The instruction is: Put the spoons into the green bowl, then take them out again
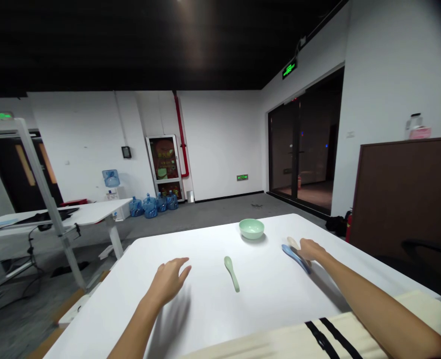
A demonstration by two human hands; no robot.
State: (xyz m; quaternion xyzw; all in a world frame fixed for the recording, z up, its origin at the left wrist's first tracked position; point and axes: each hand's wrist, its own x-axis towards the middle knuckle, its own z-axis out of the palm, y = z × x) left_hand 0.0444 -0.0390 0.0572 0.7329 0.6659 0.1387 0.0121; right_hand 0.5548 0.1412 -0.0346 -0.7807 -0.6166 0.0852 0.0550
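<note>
My left hand hovers above the left part of the white table, thumb and fingers apart, with nothing in it. To its right lies a light green spoon, bowl end pointing away from me. A pale green bowl stands upright near the far edge. Over on the right, my right hand is closed on a beige spoon, whose handle is partly hidden by the fingers. A blue spoon lies just left of that hand, close beside the beige one.
Cream cloth with black stripes is at the table's near edge. A brown partition stands to the right. Another white table with a metal post is at the left. Blue water bottles stand on the floor behind.
</note>
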